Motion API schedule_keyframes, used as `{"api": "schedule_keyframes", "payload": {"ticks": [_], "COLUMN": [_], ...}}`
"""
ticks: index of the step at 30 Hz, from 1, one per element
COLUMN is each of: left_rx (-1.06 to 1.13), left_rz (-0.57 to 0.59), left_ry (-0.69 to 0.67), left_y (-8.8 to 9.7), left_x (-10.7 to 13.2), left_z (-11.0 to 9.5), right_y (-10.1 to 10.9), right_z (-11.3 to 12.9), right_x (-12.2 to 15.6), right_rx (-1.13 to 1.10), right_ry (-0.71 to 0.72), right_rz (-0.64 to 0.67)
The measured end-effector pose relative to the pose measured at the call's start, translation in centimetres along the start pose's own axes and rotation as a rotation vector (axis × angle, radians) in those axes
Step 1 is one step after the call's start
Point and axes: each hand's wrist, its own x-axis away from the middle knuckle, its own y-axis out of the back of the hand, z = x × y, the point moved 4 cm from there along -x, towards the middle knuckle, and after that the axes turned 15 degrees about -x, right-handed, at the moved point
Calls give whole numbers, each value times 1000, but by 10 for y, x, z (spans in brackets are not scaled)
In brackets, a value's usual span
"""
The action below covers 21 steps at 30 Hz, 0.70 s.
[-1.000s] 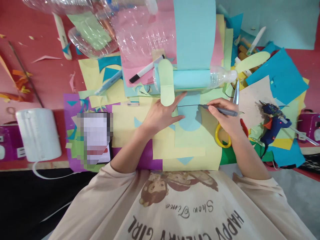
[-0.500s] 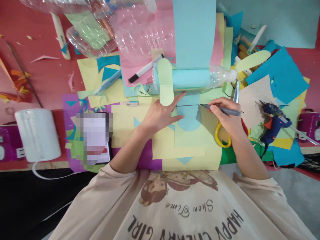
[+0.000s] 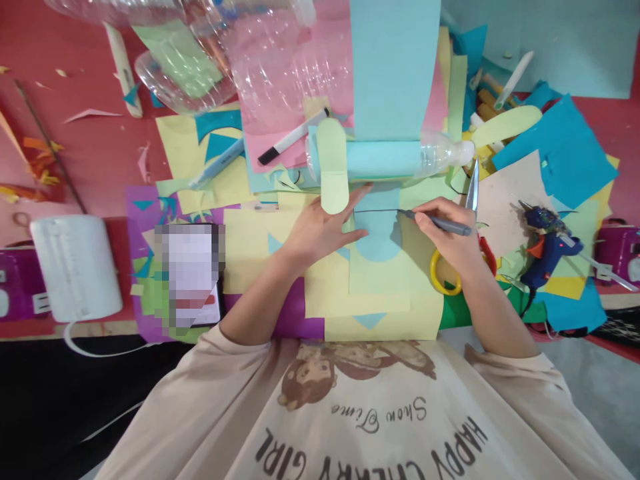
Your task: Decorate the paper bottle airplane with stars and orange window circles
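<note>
My right hand grips a dark grey marker, its tip at the right end of a dark line across a light blue paper piece with a rounded lower end. Fingers spread, my left hand lies flat at the left side of that piece, one finger reaching its upper edge. Just beyond lies a clear plastic bottle on its side, wrapped in light blue paper. A pale green rounded strip crosses the bottle's left end and hangs over part of my left hand. Yellow-handled scissors lie partly under my right hand.
A blue glue gun rests at the right on paper scraps. On the left are a phone and a white device with a cord. A black-capped marker and clear plastic bottles lie farther back.
The grey marker and my right hand have shifted very slightly left, with the tip still at the line's right end. My left hand stays in place.
</note>
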Motion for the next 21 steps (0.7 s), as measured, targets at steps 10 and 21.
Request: {"api": "schedule_keyframes", "payload": {"ticks": [10, 21], "left_rx": [-2, -23], "left_rz": [3, -41], "left_ry": [0, -18], "left_y": [2, -1], "left_x": [0, 0], "left_z": [-1, 1], "right_y": [-4, -11], "right_z": [7, 10], "right_x": [1, 5], "right_rx": [52, 74], "right_ry": [60, 72], "right_rz": [51, 164]}}
